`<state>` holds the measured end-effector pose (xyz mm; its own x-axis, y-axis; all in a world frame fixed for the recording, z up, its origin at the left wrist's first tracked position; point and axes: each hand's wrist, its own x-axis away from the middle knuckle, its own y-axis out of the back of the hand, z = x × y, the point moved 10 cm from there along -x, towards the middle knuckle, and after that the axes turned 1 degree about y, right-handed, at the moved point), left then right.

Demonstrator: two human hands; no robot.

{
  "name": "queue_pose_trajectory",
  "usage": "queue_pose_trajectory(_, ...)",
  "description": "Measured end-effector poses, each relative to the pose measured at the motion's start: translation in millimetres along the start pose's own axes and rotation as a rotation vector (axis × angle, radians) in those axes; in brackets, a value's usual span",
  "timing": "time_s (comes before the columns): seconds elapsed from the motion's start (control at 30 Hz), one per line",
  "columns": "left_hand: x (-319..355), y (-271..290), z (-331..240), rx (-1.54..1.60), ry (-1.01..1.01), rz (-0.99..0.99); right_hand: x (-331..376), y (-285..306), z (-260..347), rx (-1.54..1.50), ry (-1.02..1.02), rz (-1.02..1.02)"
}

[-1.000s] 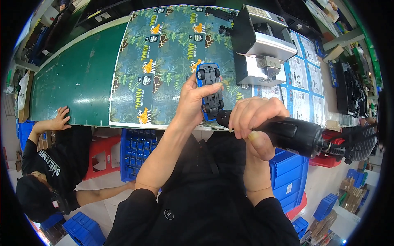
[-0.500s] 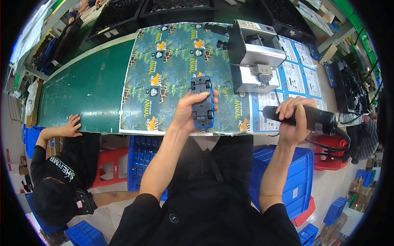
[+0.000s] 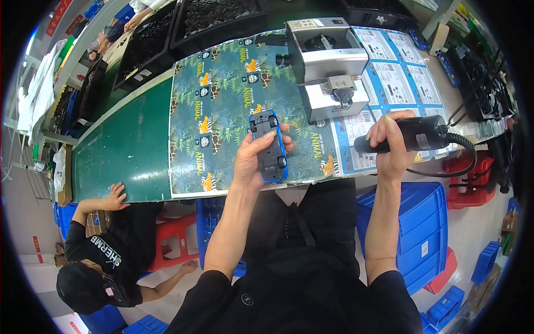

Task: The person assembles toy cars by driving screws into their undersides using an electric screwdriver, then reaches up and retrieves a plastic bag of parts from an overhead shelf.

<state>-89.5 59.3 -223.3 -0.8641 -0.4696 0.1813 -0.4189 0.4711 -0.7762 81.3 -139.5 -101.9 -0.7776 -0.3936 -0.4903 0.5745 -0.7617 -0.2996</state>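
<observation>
In my left hand (image 3: 248,160) lies a toy car (image 3: 272,155), upside down. Its black underside and wheels face up, with a blue edge of the body showing round it. My thumb presses across the underside and my fingers curl round the far side. My right hand (image 3: 392,146) grips a black electric screwdriver (image 3: 421,133), held roughly sideways over the table's front edge, to the right of the car. Its narrow end points left, apart from the car, and a coiled cable (image 3: 466,146) leaves its right end.
A metal screw feeder (image 3: 328,67) stands beyond my hands on printed sheets (image 3: 222,111). Dark bins of small black parts (image 3: 217,19) line the back. A co-worker (image 3: 105,261) sits at the left, one hand on the green tabletop (image 3: 128,150). Blue crates (image 3: 409,234) stand below.
The whole view has shifted, so the feeder appears further left. The screwdriver's cable end has swung up, away from me. Both hands keep their hold, and the toy car has tilted slightly.
</observation>
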Motion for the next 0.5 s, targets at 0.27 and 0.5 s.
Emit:
queue_pose_trajectory(0.27, 6.3, -29.8, -28.6, -0.654, -0.118, -0.014, 2.0, 13.4, -4.4, -0.142, 0.005, -0.068)
queue_pose_trajectory(0.5, 5.8, -26.8, -33.9, -0.855, -0.239, -0.048, 0.7, 8.6, -4.3, -0.152, -0.008, -0.034)
